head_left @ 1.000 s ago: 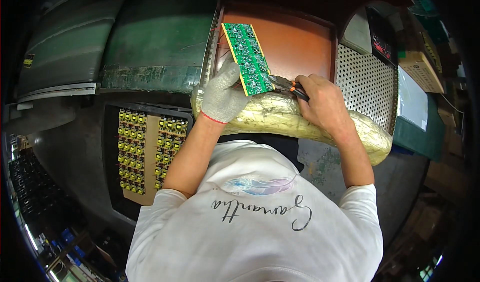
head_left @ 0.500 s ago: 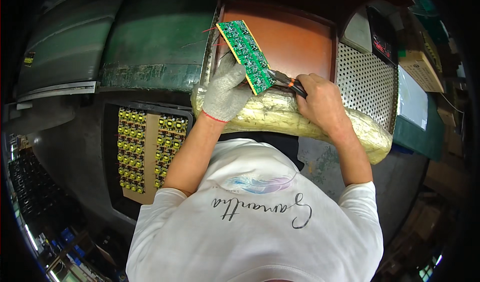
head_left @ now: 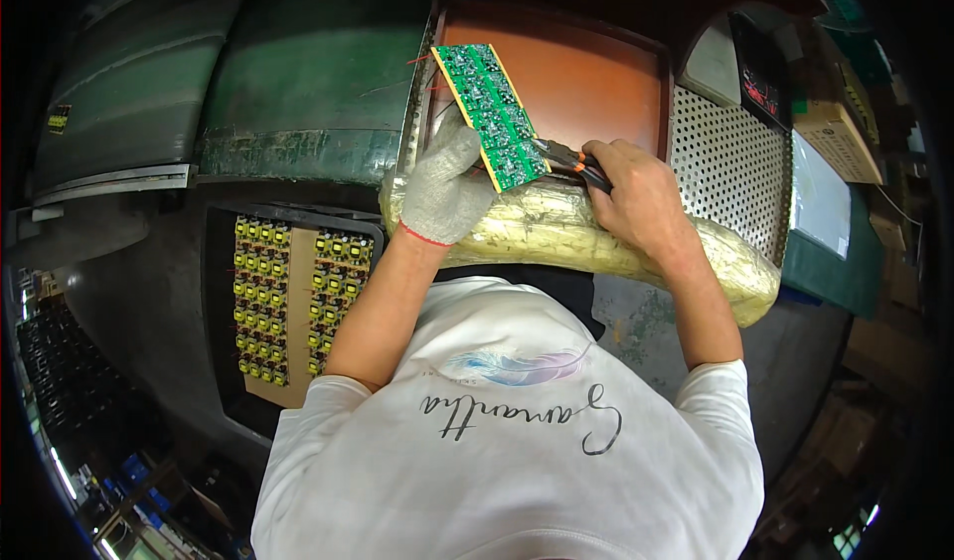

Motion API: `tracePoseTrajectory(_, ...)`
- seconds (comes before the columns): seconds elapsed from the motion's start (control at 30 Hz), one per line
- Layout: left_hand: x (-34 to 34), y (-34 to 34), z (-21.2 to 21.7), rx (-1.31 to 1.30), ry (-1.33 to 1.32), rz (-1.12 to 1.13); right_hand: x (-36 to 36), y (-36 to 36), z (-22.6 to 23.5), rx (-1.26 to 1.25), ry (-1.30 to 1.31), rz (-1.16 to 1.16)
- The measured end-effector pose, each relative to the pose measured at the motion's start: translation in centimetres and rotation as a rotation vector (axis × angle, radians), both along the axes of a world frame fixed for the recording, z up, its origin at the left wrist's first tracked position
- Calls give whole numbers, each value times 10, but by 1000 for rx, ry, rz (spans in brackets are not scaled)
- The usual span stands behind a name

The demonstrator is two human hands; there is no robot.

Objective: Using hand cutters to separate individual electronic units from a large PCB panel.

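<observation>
My left hand, in a pale knitted work glove with a red cuff edge, grips a green circuit board panel by its left edge. The panel is tilted and packed with small parts; thin red wires stick out at its left side. Part of the gloved fingers is hidden beneath the panel. My bare right hand is closed round the black and orange handles of a pair of cutting pliers. The jaws of the pliers are at the panel's lower right edge; whether they touch it I cannot tell.
Under the panel lies an orange-brown tray. A plastic-wrapped yellow roll runs along the bench's front edge. To the right are a perforated metal plate and a digital display device. A black crate at lower left holds several board panels.
The panel has turned slightly more upright and its lower end has shifted a little left and down. My left hand has shifted slightly with it; the pliers stay by the same edge.
</observation>
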State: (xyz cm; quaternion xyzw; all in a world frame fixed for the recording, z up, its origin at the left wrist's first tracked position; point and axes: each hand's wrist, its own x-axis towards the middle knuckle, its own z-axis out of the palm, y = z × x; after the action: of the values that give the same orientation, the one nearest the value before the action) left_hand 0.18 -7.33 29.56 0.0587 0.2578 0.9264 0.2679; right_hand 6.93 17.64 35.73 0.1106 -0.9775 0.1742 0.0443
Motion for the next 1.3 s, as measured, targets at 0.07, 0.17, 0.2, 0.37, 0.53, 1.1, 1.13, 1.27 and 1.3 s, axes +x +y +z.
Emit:
tracePoseTrajectory(0.07, 1, 0, 2, 9, -14, 1, -1, 0, 2, 28, 29, 15)
tracePoseTrajectory(0.17, 2, 0, 8, 37, -49, -8, -3, 3, 0, 45, 30, 27)
tracePoseTrajectory(0.2, 2, 0, 10, 60, -76, -17, -4, 5, -2, 47, 19, 33)
tracePoseTrajectory(0.37, -1, -1, 2, 43, 26, -44, -4, 4, -8, 14, -17, 19)
tracePoseTrajectory(0.53, 1, -1, 10, -14, 24, -20, -11, -8, 4, -24, 60, 24)
tracePoseTrajectory(1.1, 2, -1, 14, 92, 13, -40, -14, -8, 1, 21, 56, -22)
tracePoseTrajectory(1.13, 2, -1, 14, 72, 3, -29, -16, -8, 0, 11, 98, -42)
tracePoseTrajectory(1.27, 3, -1, 15, 55, -19, -21, -21, -10, 1, 25, 128, -46)
tracePoseTrajectory(1.3, 3, -1, 16, 57, -25, -22, -21, -10, 1, 37, 122, -38)
